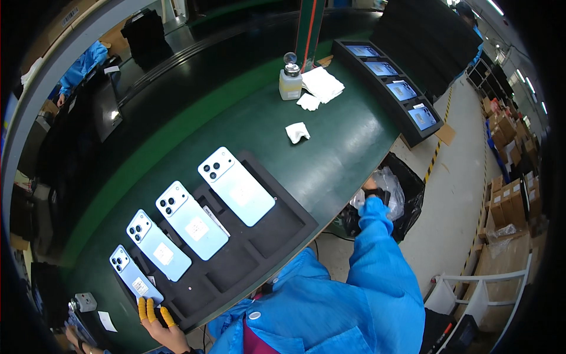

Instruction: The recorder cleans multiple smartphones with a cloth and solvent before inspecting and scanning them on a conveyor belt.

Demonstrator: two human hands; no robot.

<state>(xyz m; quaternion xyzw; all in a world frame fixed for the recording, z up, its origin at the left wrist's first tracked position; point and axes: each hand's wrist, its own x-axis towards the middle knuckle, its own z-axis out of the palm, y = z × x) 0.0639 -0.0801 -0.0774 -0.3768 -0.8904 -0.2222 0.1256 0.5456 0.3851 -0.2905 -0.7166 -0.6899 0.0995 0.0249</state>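
Note:
Several light-blue smartphones (237, 187) lie back side up in a row on a black foam tray (236, 277), each with a small white label. My left hand (162, 330) wears yellow finger cots (155, 311). Its fingers are stretched out over the tray's near-left corner, at the lower end of the leftmost smartphone (134, 277). Off the table's right edge, my right hand (371, 185) reaches down over a black bin bag (410, 194) holding transparent plastic (394, 192). The sleeve and a dark wristband hide most of this hand, so its fingers do not show.
A pump bottle (290, 82) stands behind white cloths (323, 84) on the green table (348, 133); another small cloth (298, 132) lies nearer. A black tray (413, 97) with several lit phones sits at the far right. Cardboard boxes (507, 203) line the aisle. Another person's hand (73, 337) shows lower left.

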